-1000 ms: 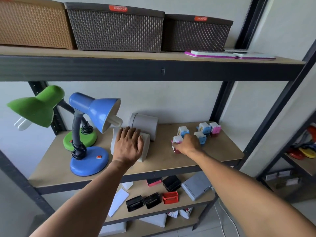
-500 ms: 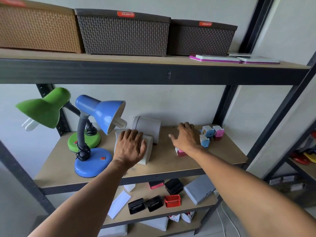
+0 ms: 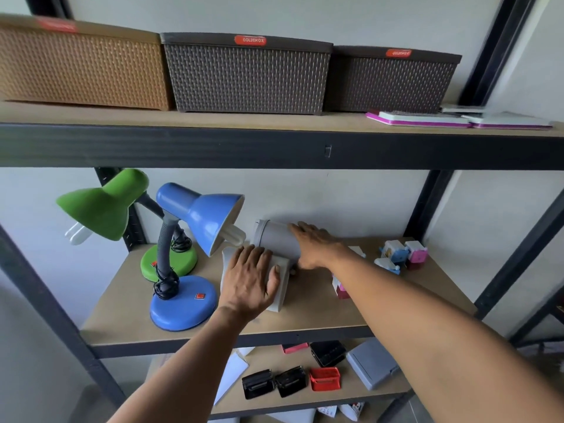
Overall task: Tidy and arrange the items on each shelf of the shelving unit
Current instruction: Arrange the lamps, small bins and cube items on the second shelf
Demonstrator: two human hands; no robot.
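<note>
- The middle shelf is the one in hand: both hands are on two grey cylindrical containers lying on their sides just right of the blue desk lamp.
- The left hand lies over the nearer container, fingers curved across its top and thumb against its end, so it appears to grip it.
- The right hand rests on the rear container by the wall, fingers spread and fairly straight; no closed grasp shows.
- Judged step: gathering or righting the pair; next calls for a firmer hold on the rear one, then standing both upright.
- Room: the blue shade and its bulb hang just beside the rear container's rim, so leftward travel is tight.
- To the right, bare board lies between the containers and the small coloured plug adapters; one pink-and-white adapter sits under the right forearm.
- The upper shelf's beam limits lifting height.
</note>
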